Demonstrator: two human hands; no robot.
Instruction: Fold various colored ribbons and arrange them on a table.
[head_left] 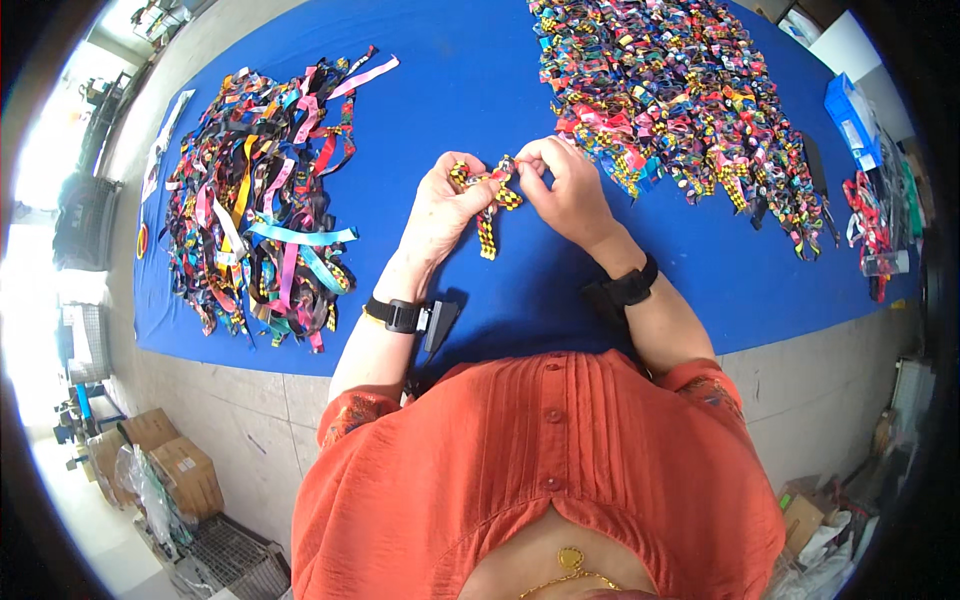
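Note:
Between my two hands is a yellow-and-black checkered ribbon strip [487,232], looped or knotted near its top, with a tail hanging down. My left hand [446,200] is closed on it, thumb pressing the folded part. A bit of pink or red shows in the loops. The fingers of my right hand [562,185] are curled and pinched at the strip's upper right end. What exactly the right fingertips grip is too small to make out fully, but they touch the ribbon. Both hands are above the blue cloth [440,110].
A loose heap of colourful ribbon strips [262,200] lies to the left. Rows of knotted ribbon pieces [670,100] cover the far right. A blue tray [852,120] and a red bundle [870,225] are at the right edge. Cardboard boxes [180,470] stand on the floor at lower left.

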